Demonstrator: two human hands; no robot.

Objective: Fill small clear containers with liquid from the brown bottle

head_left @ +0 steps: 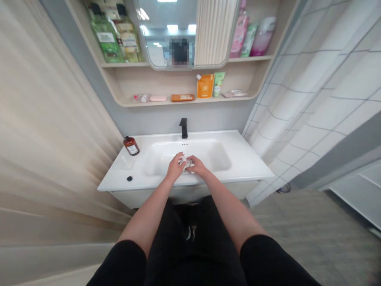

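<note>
Over the front part of the white sink (214, 155), my left hand (176, 165) and my right hand (196, 165) face each other. Between them is a small crumpled, whitish, partly see-through thing (187, 163), its kind too small to make out. Fingers of both hands curl around it from either side. Behind the hands, the black faucet (183, 129) stands at the back of the basin. To the left on the counter (116, 180) are a brown bottle (131, 145) with a white label and a small round black cap (129, 178).
A wall shelf (125, 81) above holds an orange pouch (205, 85), a green tube (218, 84), an orange packet (182, 97) and several bottles. A mirror (166, 31) hangs in front of it. Curtains flank the counter: beige (59, 119) left, white checked (300, 95) right.
</note>
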